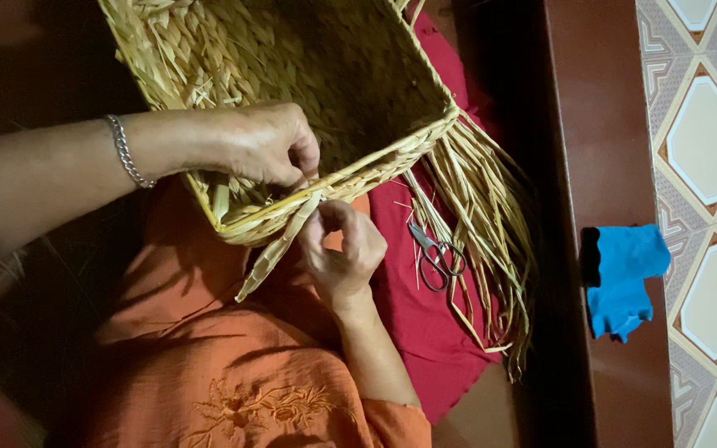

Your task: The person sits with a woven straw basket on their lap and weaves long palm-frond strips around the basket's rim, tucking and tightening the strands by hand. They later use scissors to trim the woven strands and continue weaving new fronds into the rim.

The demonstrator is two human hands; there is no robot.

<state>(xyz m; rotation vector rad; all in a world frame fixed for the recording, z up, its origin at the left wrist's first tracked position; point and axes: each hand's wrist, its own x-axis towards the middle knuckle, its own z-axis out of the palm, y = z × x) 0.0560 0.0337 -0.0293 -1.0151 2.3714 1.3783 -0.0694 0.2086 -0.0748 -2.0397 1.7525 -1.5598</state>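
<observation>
The woven straw basket [292,75] lies on the person's lap, its rim corner near the picture's centre. The left hand [267,145], at 9 o'clock of this corner, closes its fingers on the rim. The right hand [342,245], at 6 o'clock, pinches a braided straw strand [280,245]. Scissors [437,253] lie on red cloth [425,323] at 3 o'clock, beside loose straw [491,216].

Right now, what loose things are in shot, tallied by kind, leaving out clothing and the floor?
Woven straw basket: 1
Braided straw strand, pinched between left hand and right hand: 1
Scissors: 1
Bundle of loose straw: 1
Blue cloth: 1
Bracelet: 1
Total: 6
</observation>
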